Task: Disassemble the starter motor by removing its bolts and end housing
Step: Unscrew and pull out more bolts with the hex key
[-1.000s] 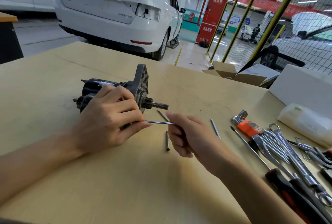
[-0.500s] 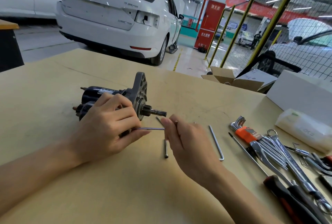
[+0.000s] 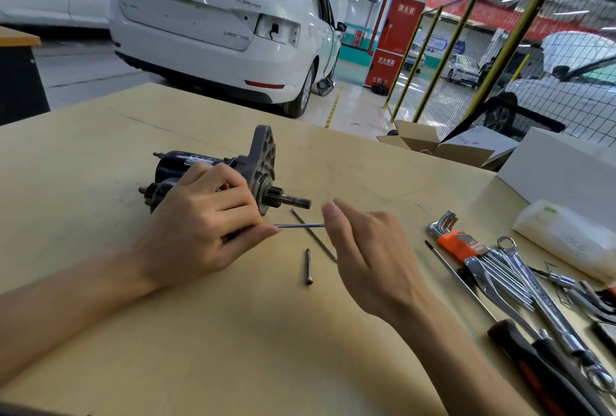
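**Me:** While my forearms lie over the near edge of the table [image 3: 233, 365], my right hand [image 3: 370, 259] hovers just above it, fingers straight and loose, holding nothing. It's a bit blurred.

**Partner:** And the left?

**Me:** My left hand [image 3: 200, 229] is curled round the starter motor [image 3: 206, 179], fingers wrapped over its dark body. A long thin bolt [image 3: 300, 225] sticks out rightward from under my lowest finger, and its free end sits just beside my right fingertips. Whether they touch it, I can't tell.

**Partner:** Where's the motor lying?

**Me:** On its side on the table, left of centre. The grey end housing [image 3: 263, 162] faces right, with the pinion shaft [image 3: 293, 201] poking out toward my right hand.

**Partner:** Anything loose nearby?

**Me:** Two more bolts. A short bolt [image 3: 308, 265] lies between my hands, pointing toward me. A second long bolt [image 3: 313, 235] lies diagonally, crossing under the one I'm holding and running beneath my right hand.

**Partner:** Tools?

**Me:** On my right: a red-and-black handled tool [image 3: 540, 372] nearest, a spread of wrenches [image 3: 533, 289], then a hex key set [image 3: 456, 239] in an orange holder. Beyond those, a white plastic bag [image 3: 566, 235] and a white box [image 3: 563, 169].

**Partner:** Further back?

**Me:** Past the far table edge, an open cardboard box [image 3: 430, 145], then a white car [image 3: 226, 29] with a tail light missing, and yellow-framed mesh fencing [image 3: 520, 49] to the right.
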The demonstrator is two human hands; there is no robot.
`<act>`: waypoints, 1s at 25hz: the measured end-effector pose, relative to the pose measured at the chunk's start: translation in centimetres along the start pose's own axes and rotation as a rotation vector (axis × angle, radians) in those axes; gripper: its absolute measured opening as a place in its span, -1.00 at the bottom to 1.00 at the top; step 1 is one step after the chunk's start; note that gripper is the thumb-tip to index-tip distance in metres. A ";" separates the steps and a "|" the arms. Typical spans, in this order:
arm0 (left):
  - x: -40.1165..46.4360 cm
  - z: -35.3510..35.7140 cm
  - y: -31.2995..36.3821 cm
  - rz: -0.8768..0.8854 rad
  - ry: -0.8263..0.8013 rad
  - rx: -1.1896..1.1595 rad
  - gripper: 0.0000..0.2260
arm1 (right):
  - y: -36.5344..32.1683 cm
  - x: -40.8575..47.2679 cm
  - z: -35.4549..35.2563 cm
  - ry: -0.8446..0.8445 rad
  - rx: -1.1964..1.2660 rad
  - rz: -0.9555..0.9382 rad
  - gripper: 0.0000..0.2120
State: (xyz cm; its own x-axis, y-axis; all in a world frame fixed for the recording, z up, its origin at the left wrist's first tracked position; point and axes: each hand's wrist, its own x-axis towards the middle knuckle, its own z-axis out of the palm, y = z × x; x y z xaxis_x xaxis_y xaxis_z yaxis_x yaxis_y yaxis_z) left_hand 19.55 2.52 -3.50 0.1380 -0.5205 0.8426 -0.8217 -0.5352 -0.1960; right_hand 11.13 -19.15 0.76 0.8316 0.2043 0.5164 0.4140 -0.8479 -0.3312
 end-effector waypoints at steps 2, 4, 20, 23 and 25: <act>-0.1 0.0 0.0 0.004 0.003 -0.002 -0.67 | 0.2 0.0 0.0 0.009 0.033 0.009 -0.56; -0.1 0.0 -0.1 0.002 0.000 -0.006 -0.67 | 0.1 0.0 0.1 0.001 0.079 0.023 -0.52; 0.0 -0.3 0.1 -0.025 -0.013 -0.056 -0.67 | 0.3 -0.3 1.7 0.021 0.587 0.089 -0.70; 0.0 -0.4 0.1 -0.030 -0.022 -0.044 -0.66 | 0.5 -0.3 1.9 0.038 0.561 0.083 -0.68; -0.1 -0.4 0.2 -0.028 -0.028 -0.042 -0.68 | 0.6 -0.4 2.0 0.035 0.547 0.084 -0.68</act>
State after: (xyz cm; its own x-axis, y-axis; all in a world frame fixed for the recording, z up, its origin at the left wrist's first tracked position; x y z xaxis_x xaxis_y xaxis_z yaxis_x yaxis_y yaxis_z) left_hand 19.18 2.75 -3.41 0.1758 -0.5243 0.8332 -0.8398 -0.5214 -0.1509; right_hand 11.79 -18.76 -1.18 0.8610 0.1224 0.4937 0.4866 -0.4812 -0.7291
